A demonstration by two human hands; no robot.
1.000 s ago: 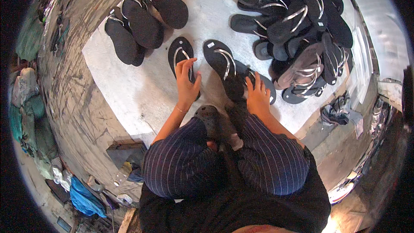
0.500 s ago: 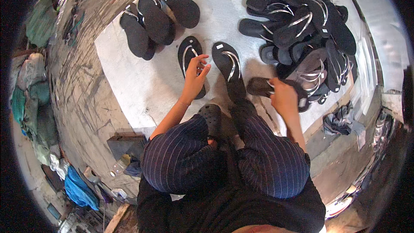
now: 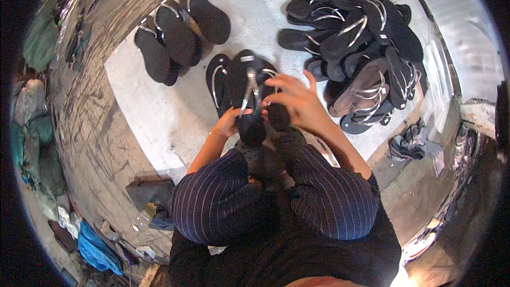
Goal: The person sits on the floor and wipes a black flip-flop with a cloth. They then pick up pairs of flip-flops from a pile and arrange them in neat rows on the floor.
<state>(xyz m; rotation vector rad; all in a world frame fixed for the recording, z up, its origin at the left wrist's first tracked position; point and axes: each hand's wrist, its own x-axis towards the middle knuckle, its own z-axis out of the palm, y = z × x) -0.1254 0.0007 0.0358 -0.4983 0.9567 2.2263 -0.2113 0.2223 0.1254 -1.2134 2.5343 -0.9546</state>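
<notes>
Head view: your left hand (image 3: 228, 123) has its grip pinching a black flip-flop (image 3: 240, 83) near the white sheet's (image 3: 151, 122) near edge; your right hand (image 3: 304, 104) spreads its grip alongside, contact unclear; heaped flip-flops (image 3: 348, 37) crowd the right edge.

Black flip-flop (image 3: 238, 86) with silver straps, toe forward, between two similar flip-flops (image 3: 220, 83)

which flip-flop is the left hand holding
The middle flip-flop of the three nearest the person: the left hand grips it, and it partly covers the flip-flop to its left.
</notes>
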